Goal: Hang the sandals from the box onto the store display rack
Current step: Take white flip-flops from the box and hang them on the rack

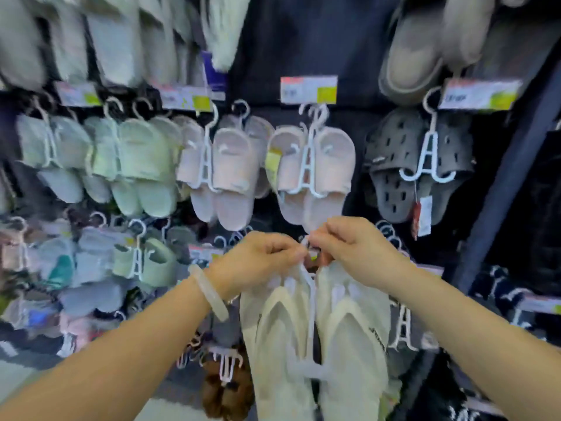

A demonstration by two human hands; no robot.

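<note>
**Cream sandals held at the hook, not yet on the rack**

The pair of cream sandals [315, 335] hangs at about 6 o'clock in the head view, clipped to a white plastic hanger [311, 302] whose stem runs down between the two soles. Both hands meet at the top of that hanger, near the centre. The left hand [261, 261], a pale bangle [209, 291] on its wrist, is pinched on the hanger's upper end; the right hand [355, 249] is closed on the same spot from the 3 o'clock side. The hook itself is hidden behind the fingers, so whether it has caught a peg cannot be told.

The risk, as I judge it, lies there: with the hook covered and the frame blurred, it could miss the peg or catch only by its tip, and the pair would drop once the hands let go. The sandals also sit just below the pink slides [312, 174] at 12 o'clock, so lifting carelessly could knock that pair's hanger loose.

Around them, the dark display rack [303, 44] fills the view: pale green slides [142, 165] at 10 o'clock, grey clogs [394, 165] at 2 o'clock, price tags [308, 89] above the rows, and fluffy brown slippers [227, 396] low at 7 o'clock. No box is in sight.
</note>
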